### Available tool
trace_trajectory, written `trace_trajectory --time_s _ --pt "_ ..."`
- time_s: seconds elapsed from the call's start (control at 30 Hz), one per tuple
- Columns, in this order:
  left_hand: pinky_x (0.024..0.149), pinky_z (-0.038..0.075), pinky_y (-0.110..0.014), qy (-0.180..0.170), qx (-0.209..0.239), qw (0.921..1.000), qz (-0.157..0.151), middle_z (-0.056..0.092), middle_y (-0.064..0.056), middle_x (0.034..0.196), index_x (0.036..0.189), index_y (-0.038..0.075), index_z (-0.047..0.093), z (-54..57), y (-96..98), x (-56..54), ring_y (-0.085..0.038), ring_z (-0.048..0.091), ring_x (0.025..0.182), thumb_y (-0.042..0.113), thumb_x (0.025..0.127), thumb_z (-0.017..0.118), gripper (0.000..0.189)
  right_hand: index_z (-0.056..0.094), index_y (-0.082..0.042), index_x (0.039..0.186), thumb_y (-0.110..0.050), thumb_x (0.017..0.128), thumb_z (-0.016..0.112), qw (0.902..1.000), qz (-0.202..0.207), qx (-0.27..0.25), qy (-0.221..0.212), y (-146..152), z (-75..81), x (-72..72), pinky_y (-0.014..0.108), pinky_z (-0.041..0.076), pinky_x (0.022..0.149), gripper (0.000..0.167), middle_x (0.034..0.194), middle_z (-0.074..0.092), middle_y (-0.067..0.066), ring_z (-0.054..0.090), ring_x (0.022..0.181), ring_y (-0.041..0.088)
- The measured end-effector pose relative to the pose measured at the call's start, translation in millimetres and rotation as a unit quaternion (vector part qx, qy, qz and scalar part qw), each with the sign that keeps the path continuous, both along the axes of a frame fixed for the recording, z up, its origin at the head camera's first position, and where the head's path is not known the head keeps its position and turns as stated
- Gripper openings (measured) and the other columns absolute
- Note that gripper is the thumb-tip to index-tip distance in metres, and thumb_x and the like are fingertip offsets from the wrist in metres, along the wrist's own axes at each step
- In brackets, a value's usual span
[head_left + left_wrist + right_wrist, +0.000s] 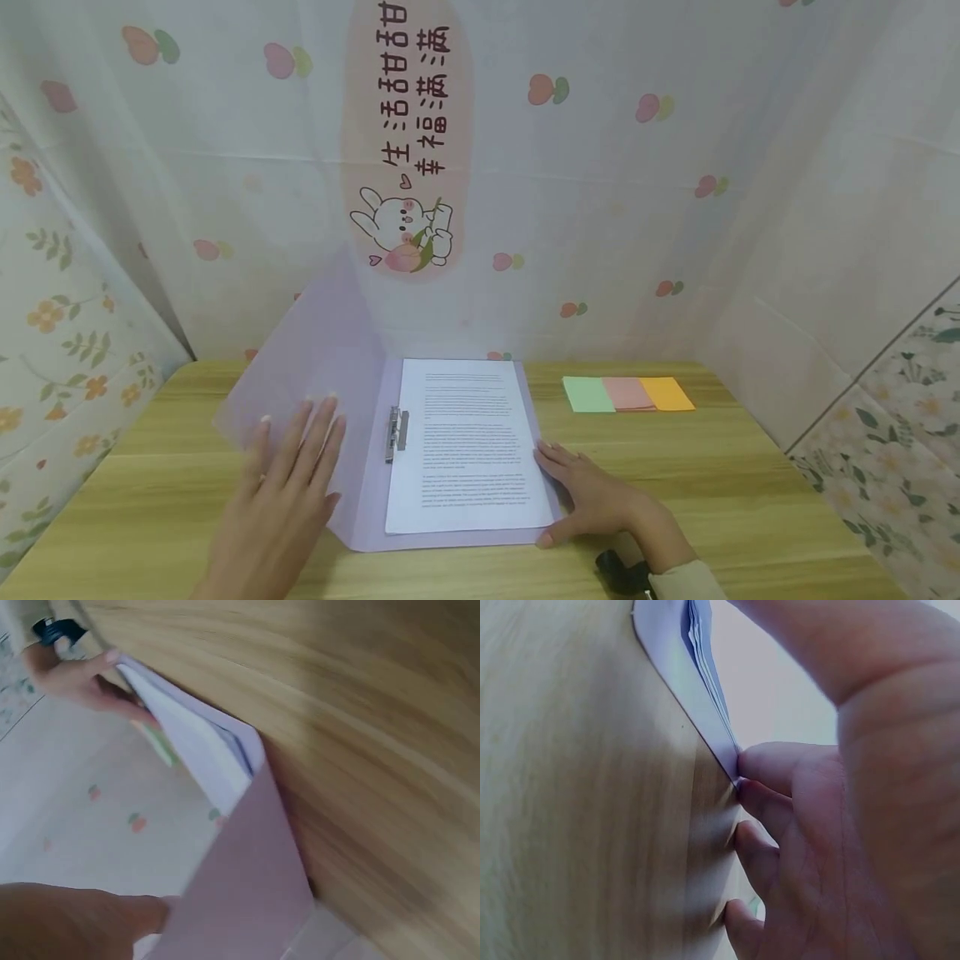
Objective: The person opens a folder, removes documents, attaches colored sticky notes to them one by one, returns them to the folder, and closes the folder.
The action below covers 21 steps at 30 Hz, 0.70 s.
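A pale purple file folder (322, 350) lies spread on the table, its left cover tilted up off the wood. Printed sheets (465, 450) lie in a stack on its right side, beside a metal clip (395, 433) at the spine. Fingers extended, my left hand (281, 500) lies against the raised cover, which fills the lower middle of the left wrist view. At the folder's lower right edge, my right hand (592, 496) touches the border with fingertips and thumb spread. The right wrist view shows those fingers (769, 769) at the folder's edge and on the wood.
Green (588, 394), pink (626, 393) and orange sticky notes (667, 393) lie in a row at the back right of the wooden table (712, 500). A printed curtain (600, 192) hangs behind. A black strap device (622, 573) is by the right wrist.
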<state>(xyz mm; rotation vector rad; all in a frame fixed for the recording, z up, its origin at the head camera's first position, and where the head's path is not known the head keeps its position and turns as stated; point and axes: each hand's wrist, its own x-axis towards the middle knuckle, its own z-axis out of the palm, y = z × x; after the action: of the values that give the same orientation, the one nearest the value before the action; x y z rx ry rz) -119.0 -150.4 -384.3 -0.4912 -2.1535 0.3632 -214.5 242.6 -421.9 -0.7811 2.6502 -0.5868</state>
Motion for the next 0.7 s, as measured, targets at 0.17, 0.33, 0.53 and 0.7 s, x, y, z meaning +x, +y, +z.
trace_trajectory --time_s 0.17,0.33,0.53,0.7 --pt "0.117 0.028 -0.068 -0.036 0.051 0.9973 0.039 0.053 -0.033 0.143 0.125 -0.008 0.064 -6.9 -7.1 2.5 -0.049 0.048 0.135 0.044 0.106 -0.009 0.092 0.03 -0.004 0.158 -0.06 0.071 0.084 0.9999 -0.01 0.007 -0.011 -1 -0.4 -1.2 0.07 0.018 0.121 0.118 0.168 0.024 0.016 0.02 0.155 0.044" --pt "0.118 0.021 -0.072 -0.062 0.109 0.9906 0.055 0.055 -0.033 0.14 0.124 -0.006 0.065 -22.3 -18.8 4.7 -0.051 0.047 0.134 0.055 0.104 -0.008 0.097 0.029 -0.004 0.159 -0.06 0.07 0.085 0.9997 -0.017 0.008 -0.017 -1 0.1 -0.9 0.07 0.016 0.121 0.119 0.169 0.023 0.015 0.019 0.155 0.045" --pt "0.118 0.016 -0.075 -0.12 0.154 0.9747 0.109 0.055 -0.031 0.141 0.129 0.0 0.064 -41.0 -31.9 11.4 -0.051 0.044 0.135 0.068 0.096 -0.013 0.108 0.029 -0.003 0.158 -0.06 0.071 0.085 0.9999 -0.008 0.002 -0.01 -2 -0.1 -1.9 0.07 0.016 0.121 0.118 0.168 0.023 0.017 0.018 0.156 0.045" --pt "0.116 0.01 -0.078 -0.202 0.185 0.9492 0.155 0.05 -0.032 0.146 0.136 0.002 0.06 -51.3 -38.1 12.6 -0.054 0.038 0.139 0.069 0.098 0.035 0.081 0.029 -0.002 0.158 -0.06 0.07 0.085 0.9998 -0.013 0.003 -0.014 -2 -0.3 -0.9 0.07 0.015 0.122 0.119 0.169 0.022 0.017 0.018 0.156 0.044"
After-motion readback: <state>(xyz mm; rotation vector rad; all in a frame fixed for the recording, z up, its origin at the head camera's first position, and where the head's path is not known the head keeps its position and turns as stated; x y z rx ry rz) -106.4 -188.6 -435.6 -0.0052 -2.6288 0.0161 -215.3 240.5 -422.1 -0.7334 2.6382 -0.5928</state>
